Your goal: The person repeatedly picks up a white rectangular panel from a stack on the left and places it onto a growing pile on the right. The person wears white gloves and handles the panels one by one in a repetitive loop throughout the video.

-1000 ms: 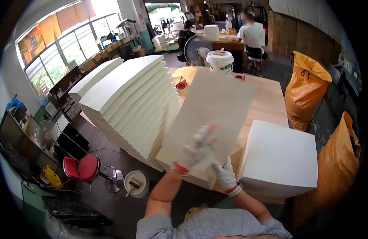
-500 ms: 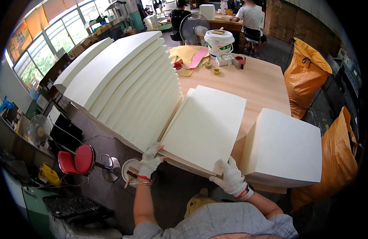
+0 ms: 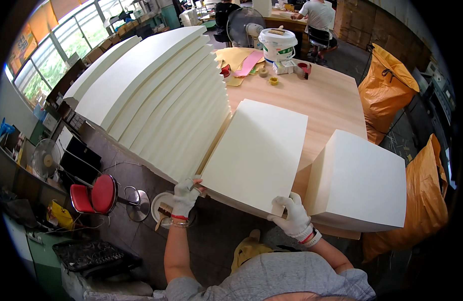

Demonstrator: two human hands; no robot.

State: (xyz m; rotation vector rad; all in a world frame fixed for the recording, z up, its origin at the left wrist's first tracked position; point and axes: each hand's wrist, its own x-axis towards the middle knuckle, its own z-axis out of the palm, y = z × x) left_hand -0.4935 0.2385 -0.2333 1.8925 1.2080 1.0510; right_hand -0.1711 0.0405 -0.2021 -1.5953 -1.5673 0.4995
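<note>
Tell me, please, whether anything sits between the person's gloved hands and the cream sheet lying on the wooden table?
Nothing visible does. The left hand already grips the cream sheet at its near left corner, and the right hand holds its near right corner. The fanned stack of sheets and the white block lie to either side.

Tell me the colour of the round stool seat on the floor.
Red stool seat, clearest in the head view.

A flat foam sheet [image 3: 256,153] lies in the middle of the frame on the table [image 3: 327,95]. The left hand [image 3: 184,195] is at its lower left corner. The right hand [image 3: 291,215] is at its lower right corner. A fanned stack of sheets [image 3: 156,95] fills the upper left. A foam block [image 3: 362,178] sits to the right. A bucket [image 3: 277,44] stands at the top.
</note>
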